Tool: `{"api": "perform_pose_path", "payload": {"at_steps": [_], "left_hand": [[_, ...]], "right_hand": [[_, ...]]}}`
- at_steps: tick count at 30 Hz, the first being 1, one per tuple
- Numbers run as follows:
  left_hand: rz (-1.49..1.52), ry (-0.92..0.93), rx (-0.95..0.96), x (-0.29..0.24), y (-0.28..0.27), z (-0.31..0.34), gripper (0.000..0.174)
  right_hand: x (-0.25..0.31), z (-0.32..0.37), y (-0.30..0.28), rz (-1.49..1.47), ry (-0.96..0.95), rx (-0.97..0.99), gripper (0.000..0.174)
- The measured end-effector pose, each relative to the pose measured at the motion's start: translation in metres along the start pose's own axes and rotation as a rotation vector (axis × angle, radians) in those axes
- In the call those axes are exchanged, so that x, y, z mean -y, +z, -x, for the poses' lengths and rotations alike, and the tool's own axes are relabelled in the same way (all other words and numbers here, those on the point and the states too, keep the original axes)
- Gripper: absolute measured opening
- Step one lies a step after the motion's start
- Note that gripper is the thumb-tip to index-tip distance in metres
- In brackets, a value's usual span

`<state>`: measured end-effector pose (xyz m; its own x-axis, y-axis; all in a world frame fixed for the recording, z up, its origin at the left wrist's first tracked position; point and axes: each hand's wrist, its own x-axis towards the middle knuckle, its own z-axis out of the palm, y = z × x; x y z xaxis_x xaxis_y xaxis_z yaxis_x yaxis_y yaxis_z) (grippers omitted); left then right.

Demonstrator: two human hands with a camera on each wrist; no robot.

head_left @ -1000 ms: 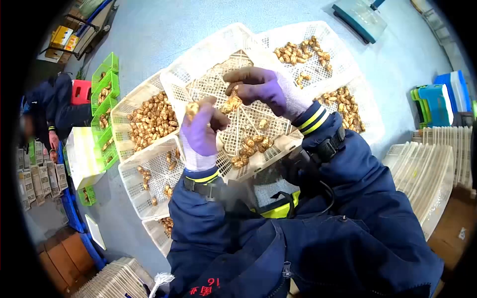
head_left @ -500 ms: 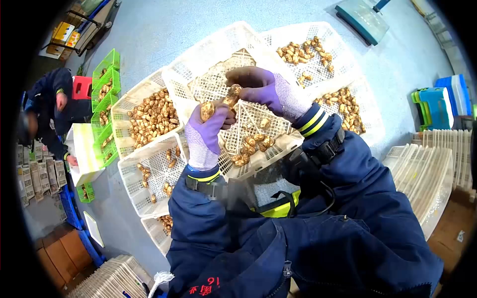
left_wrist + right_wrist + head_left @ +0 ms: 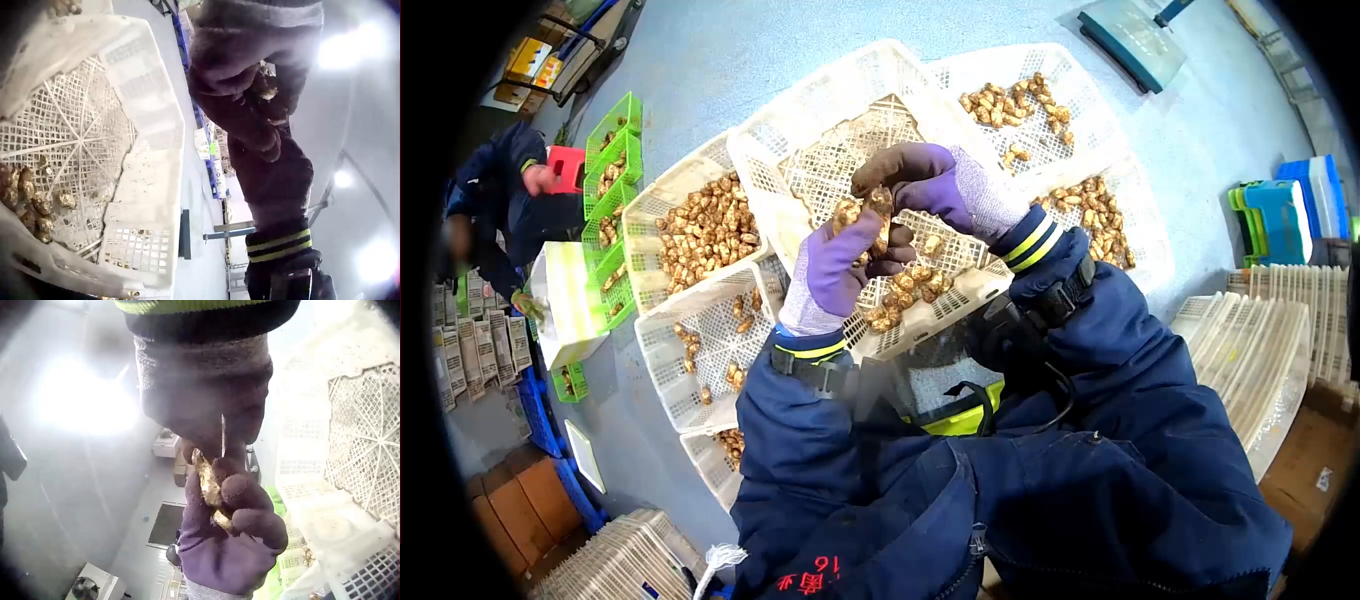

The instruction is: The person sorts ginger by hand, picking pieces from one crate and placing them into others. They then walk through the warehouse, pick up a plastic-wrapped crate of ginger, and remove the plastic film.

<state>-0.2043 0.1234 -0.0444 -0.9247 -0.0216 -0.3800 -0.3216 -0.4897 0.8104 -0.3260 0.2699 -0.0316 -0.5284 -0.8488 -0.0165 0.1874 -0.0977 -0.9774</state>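
Note:
Both hands wear purple gloves with dark, soiled fingers and meet above a white mesh crate (image 3: 760, 150). My left hand (image 3: 840, 265) grips a knobby brown-yellow piece (image 3: 846, 214), like a small tuber or mushroom. Its curled fingers also hold a second, darker piece (image 3: 880, 212) that stands upright. The thumb and bent fingers of my right hand (image 3: 925, 185) pinch this piece near its top. Seen from the right wrist, the two pieces (image 3: 207, 481) lie among the left fingers, below the right hand (image 3: 203, 403). Several loose pieces (image 3: 905, 295) rest at the crate's near end.
White crates with more pieces surround this one: a full crate (image 3: 705, 235) at left, a sparser crate (image 3: 710, 330) below it, others at right. Green baskets (image 3: 610, 180) and another person (image 3: 495, 190) are farther left. Stacked crates (image 3: 1250, 350) stand at right, a platform scale (image 3: 1135, 45) beyond.
My left hand has moved right and turned, bringing its pieces close together. My right thumb and fingers have closed in on the darker piece. The person at left has shifted their arms.

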Motion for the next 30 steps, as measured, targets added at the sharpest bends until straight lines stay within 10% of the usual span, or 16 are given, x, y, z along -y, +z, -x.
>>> {"api": "perform_pose_path", "payload": {"at_steps": [14, 21, 23, 28, 30], "left_hand": [[0.342, 0.022, 0.120, 0.013, -0.007, -0.001, 0.035], [-0.140, 0.361, 0.127, 0.017, -0.036, -0.005, 0.035], [0.289, 0.269, -0.056, -0.007, -0.039, 0.006, 0.033], [0.472, 0.481, -0.085, -0.029, -0.051, 0.024, 0.046], [0.436, 0.503, -0.127, -0.027, -0.053, 0.026, 0.046]], "right_hand": [[0.006, -0.002, -0.007, 0.128, -0.023, -0.012, 0.035], [0.009, -0.009, 0.003, 0.323, -0.130, -0.081, 0.032], [0.001, -0.009, -0.016, 0.540, -0.006, -0.140, 0.031], [-0.065, -0.038, -0.024, 1.287, 0.716, 0.476, 0.039], [-0.134, -0.052, -0.046, 1.519, 0.649, 0.657, 0.044]]}}
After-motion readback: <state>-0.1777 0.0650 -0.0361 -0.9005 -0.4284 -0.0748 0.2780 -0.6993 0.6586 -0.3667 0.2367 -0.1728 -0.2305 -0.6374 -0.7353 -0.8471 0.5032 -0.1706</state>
